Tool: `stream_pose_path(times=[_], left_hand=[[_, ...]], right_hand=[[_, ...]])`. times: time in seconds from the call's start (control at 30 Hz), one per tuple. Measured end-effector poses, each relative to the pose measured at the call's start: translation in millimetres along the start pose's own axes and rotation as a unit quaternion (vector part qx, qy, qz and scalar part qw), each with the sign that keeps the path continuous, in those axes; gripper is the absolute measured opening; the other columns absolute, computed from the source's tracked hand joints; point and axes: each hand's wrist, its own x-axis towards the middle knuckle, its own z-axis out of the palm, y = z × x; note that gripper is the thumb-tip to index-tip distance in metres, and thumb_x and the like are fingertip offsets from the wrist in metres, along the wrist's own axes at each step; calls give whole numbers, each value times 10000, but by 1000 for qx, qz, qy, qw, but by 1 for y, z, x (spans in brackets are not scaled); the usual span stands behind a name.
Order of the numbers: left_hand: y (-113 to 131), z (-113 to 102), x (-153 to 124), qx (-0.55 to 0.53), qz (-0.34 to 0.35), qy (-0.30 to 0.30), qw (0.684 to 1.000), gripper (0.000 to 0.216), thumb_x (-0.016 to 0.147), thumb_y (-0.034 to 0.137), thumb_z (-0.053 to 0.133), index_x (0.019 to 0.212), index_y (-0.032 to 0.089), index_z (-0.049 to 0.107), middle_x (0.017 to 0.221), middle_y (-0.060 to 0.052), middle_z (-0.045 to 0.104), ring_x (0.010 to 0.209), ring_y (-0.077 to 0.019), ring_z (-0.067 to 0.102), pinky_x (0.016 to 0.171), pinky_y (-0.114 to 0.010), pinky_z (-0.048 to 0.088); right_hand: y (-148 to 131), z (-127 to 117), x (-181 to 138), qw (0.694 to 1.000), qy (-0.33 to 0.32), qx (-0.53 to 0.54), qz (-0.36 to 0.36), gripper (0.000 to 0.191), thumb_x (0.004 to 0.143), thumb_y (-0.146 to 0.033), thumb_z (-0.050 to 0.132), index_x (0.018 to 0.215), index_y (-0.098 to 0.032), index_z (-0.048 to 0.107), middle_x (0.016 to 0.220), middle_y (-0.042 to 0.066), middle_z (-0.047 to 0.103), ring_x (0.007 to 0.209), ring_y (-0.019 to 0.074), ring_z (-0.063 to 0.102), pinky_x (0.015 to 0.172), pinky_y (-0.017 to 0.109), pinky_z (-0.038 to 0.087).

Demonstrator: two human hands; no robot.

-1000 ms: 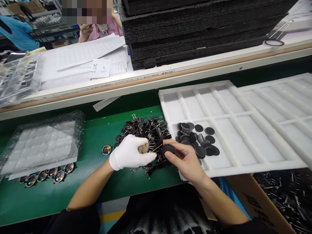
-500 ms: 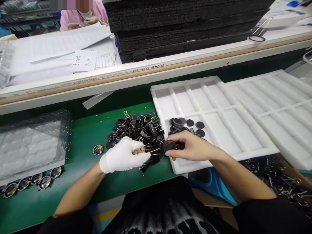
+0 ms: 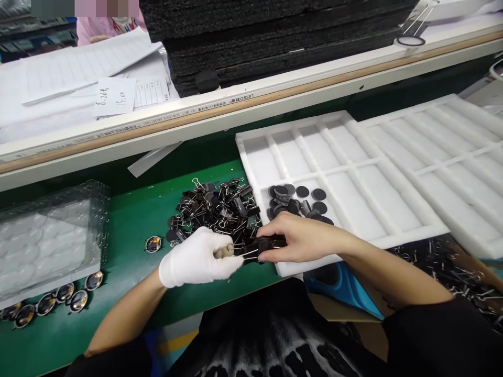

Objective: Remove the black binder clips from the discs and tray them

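My left hand (image 3: 198,259), in a white glove with bare fingertips, is closed on a black binder clip (image 3: 247,250) at the near edge of a heap of black binder clips (image 3: 218,209) on the green belt. My bare right hand (image 3: 301,237) pinches a black round disc (image 3: 271,242) right against that clip. Behind my right hand, several black discs (image 3: 296,199) lie in one compartment of a white foam tray (image 3: 353,173).
A second white foam tray (image 3: 451,157) lies to the right. A stack of clear blister trays (image 3: 47,235) sits at left, with shiny round badges (image 3: 58,296) before it and one badge (image 3: 153,243) alone. A box of clips (image 3: 451,272) stands below right. A person in pink (image 3: 106,21) sits across.
My view has shifted, so everything sits lower left in frame. My right hand has turned palm-down and brought the disc onto the clip that my left hand holds.
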Motion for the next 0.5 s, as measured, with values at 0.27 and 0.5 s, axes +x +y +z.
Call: stream_pose_path(times=[0.27, 0.5], left_hand=[[-5, -6, 6, -211, -115, 57, 969, 525, 1013, 589, 381, 713, 186, 535, 568, -9, 636, 421, -111, 550, 450, -237, 422], [0, -11, 3, -39, -71, 160, 984, 362, 1023, 487, 427, 1161, 237, 649, 716, 40, 674, 646, -144, 653, 618, -266, 489]], right_hand=[[-8, 16, 10, 959, 207, -184, -59, 282, 994, -190, 550, 1219, -198, 720, 1156, 132, 749, 993, 280, 699, 824, 443, 562], [5, -24, 40, 994, 43, 95, 20, 490, 858, -412, 759, 1323, -269, 698, 1084, 56, 790, 943, 218, 758, 763, 315, 623]])
